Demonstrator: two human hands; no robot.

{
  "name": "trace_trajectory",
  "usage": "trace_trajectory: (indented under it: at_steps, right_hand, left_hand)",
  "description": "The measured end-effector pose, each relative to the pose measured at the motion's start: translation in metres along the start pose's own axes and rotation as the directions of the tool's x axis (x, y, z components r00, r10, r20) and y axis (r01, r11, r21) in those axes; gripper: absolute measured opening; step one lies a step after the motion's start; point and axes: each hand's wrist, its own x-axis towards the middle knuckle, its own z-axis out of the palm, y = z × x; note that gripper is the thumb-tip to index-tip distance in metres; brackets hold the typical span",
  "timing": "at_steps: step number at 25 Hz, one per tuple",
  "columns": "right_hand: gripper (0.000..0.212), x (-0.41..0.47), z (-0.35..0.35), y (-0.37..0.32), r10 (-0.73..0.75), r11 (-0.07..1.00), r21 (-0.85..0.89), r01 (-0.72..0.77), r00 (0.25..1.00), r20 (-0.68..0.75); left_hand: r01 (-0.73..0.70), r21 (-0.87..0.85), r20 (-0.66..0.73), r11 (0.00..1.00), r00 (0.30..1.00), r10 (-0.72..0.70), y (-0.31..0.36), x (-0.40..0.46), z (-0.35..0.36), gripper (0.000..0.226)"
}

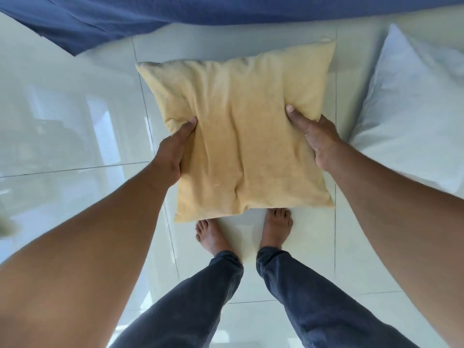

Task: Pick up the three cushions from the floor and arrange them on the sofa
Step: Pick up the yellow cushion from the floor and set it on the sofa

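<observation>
Yellow cushion (241, 136) held flat over tiled floor (75, 121), between 2 hands: left hand (173, 151), right hand (313, 139) each clamping 1 side edge. Blue fabric (125, 18) ahead, possibly sofa. White cushion (411, 116) on floor, right.

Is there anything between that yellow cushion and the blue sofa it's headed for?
Nothing visible: only bare floor tiles separate the yellow cushion, held by both hands, from the blue sofa. The white cushion lies off to the right.
</observation>
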Motion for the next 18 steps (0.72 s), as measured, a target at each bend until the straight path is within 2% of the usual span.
trace_trajectory:
  at_steps: [2,3,6,9,11,18]
  right_hand:
    - [0.079,-0.038,-0.012,-0.015,-0.010,1.000,0.020,0.010,1.000,-0.001]
    - [0.077,-0.059,-0.019,-0.025,-0.011,0.999,0.033,0.011,1.000,0.003]
    - [0.072,-0.125,-0.044,-0.056,-0.007,0.998,0.066,0.006,1.000,0.022]
    - [0.097,-0.194,-0.068,-0.093,-0.048,0.996,0.081,0.046,0.999,0.017]
    - [0.103,-0.244,-0.085,-0.124,-0.097,0.990,0.106,0.092,0.995,0.038]
    - [0.089,-0.395,-0.140,-0.210,-0.257,0.956,0.168,0.239,0.962,0.091]
  left_hand:
    - [-0.007,-0.015,-0.005,1.000,1.000,0.007,0.007,-0.039,-0.005,0.098]
    - [-0.013,-0.016,-0.005,1.000,1.000,0.013,0.012,-0.062,-0.007,0.100]
    - [-0.044,-0.004,0.001,0.999,0.999,0.045,0.032,-0.138,-0.018,0.085]
    - [-0.073,-0.009,0.000,0.997,0.997,0.073,0.056,-0.222,-0.033,0.072]
    - [-0.106,-0.040,0.005,0.994,0.994,0.106,0.075,-0.282,-0.044,0.065]
    - [-0.293,-0.073,-0.016,0.953,0.956,0.292,0.125,-0.455,-0.071,0.059]
